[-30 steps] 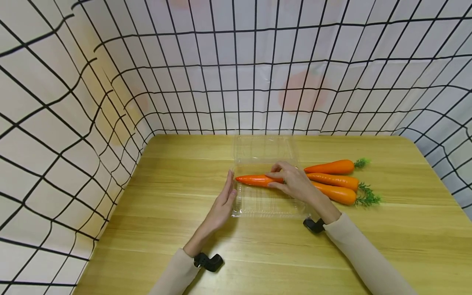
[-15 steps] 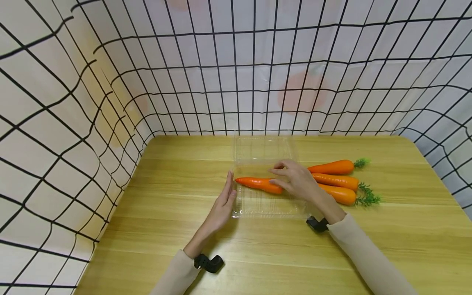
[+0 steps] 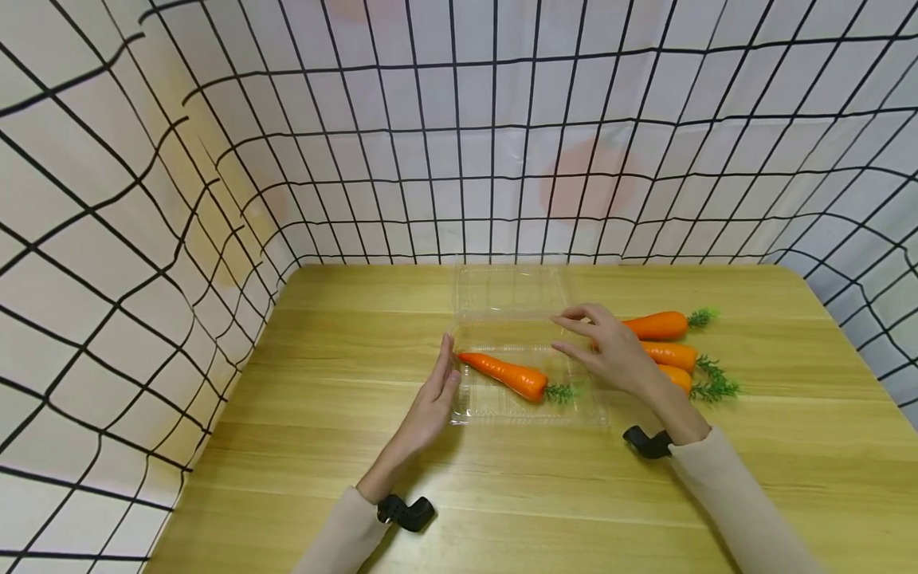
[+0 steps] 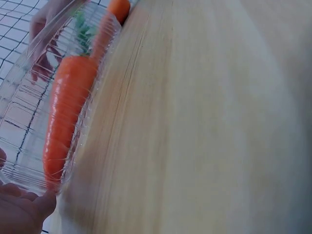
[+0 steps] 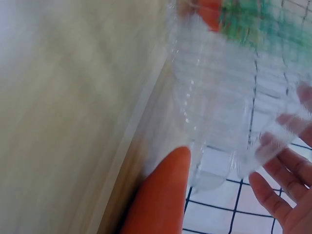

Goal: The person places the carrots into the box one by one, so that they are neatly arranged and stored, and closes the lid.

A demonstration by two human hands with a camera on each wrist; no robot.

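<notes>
Wooden table point(image 3: 531, 494), pale yellow-brown, grain running side to side, visible far corners rounded. Directly on it: clear plastic clamshell container point(image 3: 491, 405), open, lid point(image 3: 512, 288) laid back toward the far edge. To its right, three orange carrots side by side: far carrot point(image 3: 661, 325), middle carrot point(image 3: 672, 355), near carrot point(image 3: 677, 377); green tops point right, tips partly hidden.

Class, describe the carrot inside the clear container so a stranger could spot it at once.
On the wooden table, find the open clear container beside the left hand. The carrot lies inside it, tip toward that hand; the three other carrots lie outside, to its right.
</notes>
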